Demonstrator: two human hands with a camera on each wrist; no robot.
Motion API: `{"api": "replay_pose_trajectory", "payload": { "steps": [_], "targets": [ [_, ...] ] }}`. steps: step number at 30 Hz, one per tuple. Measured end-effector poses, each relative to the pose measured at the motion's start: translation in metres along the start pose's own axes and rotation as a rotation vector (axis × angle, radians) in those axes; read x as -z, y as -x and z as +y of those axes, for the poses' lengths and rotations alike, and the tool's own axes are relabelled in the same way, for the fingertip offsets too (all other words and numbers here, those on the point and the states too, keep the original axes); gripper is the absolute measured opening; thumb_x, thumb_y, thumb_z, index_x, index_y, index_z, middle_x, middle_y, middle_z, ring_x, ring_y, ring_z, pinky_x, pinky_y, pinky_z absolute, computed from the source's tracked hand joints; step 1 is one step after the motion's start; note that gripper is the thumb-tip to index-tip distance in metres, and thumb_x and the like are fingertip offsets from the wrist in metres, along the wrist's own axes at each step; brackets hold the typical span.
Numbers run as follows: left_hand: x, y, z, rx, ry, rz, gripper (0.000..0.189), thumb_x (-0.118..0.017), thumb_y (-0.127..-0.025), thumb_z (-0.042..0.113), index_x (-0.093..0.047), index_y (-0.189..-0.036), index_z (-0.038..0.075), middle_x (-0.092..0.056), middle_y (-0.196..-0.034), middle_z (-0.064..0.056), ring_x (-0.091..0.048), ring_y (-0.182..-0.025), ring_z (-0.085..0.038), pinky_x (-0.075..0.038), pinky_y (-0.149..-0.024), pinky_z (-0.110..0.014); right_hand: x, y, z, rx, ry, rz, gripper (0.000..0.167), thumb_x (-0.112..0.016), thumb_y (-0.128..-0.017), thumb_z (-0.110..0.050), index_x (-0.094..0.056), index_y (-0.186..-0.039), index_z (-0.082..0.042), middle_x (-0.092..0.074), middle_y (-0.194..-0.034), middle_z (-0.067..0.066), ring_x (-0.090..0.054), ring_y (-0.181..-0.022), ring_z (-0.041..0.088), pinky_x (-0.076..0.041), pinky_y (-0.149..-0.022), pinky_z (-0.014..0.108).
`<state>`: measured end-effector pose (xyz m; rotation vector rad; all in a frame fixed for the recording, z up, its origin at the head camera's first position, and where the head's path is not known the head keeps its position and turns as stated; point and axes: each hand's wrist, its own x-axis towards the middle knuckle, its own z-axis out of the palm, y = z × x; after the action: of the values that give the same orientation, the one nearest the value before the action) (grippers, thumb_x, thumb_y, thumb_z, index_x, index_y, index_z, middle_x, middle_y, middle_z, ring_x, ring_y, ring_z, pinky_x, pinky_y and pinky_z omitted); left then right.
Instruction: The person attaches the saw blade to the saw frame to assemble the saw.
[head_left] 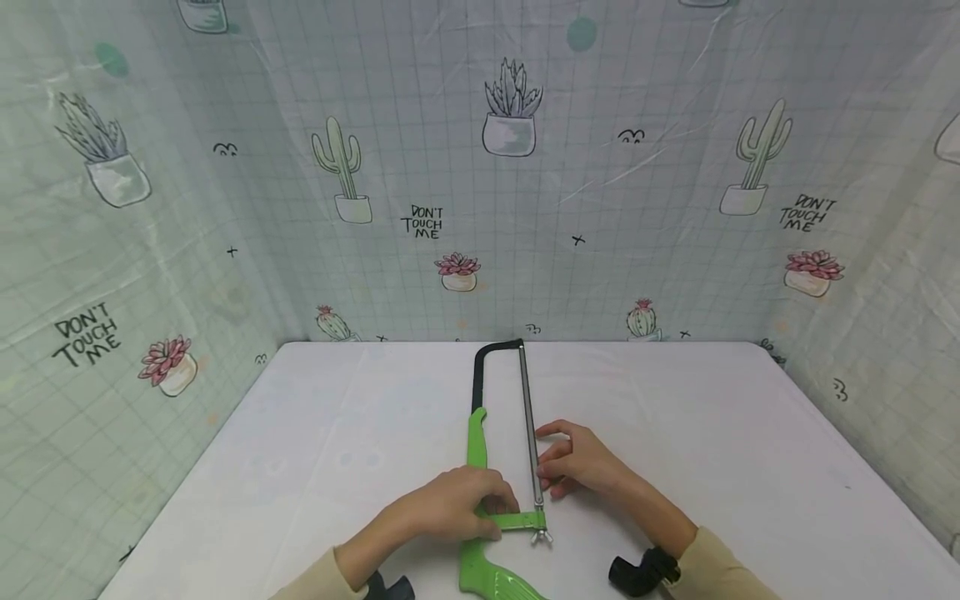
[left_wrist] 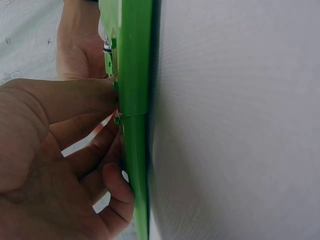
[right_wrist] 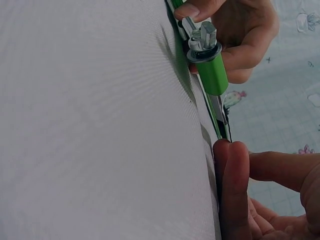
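A hacksaw lies flat on the white table, its green handle [head_left: 491, 579] toward me and its black bow [head_left: 478, 379] pointing away. My left hand [head_left: 450, 504] grips the green frame [head_left: 477, 450] near the short cross arm, thumb over the near side. On the other side, my right hand [head_left: 588, 458] has its curled fingers at the grey blade [head_left: 528, 400], pinching it along its lower half. A metal wing nut [right_wrist: 205, 37] sits at the blade's near end, just past the green arm's tip [right_wrist: 212, 75]. The left fingertips are partly hidden behind the frame in the left wrist view.
The white table [head_left: 360, 417] reaches back to a cloth backdrop [head_left: 420, 292] printed with cacti and words. Black wrist mounts [head_left: 641, 573] sit on both forearms, beside light beige sleeves [head_left: 712, 571].
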<state>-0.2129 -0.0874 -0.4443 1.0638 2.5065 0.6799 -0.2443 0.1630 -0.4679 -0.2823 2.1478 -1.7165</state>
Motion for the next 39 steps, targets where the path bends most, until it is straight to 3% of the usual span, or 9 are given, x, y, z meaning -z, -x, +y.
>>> {"api": "replay_pose_trajectory", "payload": {
  "steps": [28,39],
  "targets": [
    [-0.0037,0.0031,0.0018,-0.018,-0.034,0.014,0.025,-0.082,-0.086,0.020,-0.076,-0.109,0.026,-0.066,-0.097,0.020,-0.057,-0.087,0.008,-0.049,-0.080,-0.019,-0.0018,0.0013,0.0044,0.016,0.062,0.022,0.064,-0.070,-0.087,0.004,-0.043,-0.144,0.009,-0.076,-0.086,0.008,-0.071,-0.070,0.016,-0.062,-0.063,0.035],
    [-0.0044,0.0024,-0.0013,-0.031,-0.037,0.015,0.026,-0.082,-0.086,0.021,-0.075,-0.111,0.026,-0.067,-0.099,0.020,-0.058,-0.088,0.009,-0.050,-0.081,-0.018,-0.0013,0.0014,0.0044,0.020,0.081,0.012,0.065,-0.070,-0.086,0.004,-0.043,-0.144,0.010,-0.075,-0.085,0.008,-0.068,-0.062,0.014,-0.060,-0.058,0.034]
  ]
}}
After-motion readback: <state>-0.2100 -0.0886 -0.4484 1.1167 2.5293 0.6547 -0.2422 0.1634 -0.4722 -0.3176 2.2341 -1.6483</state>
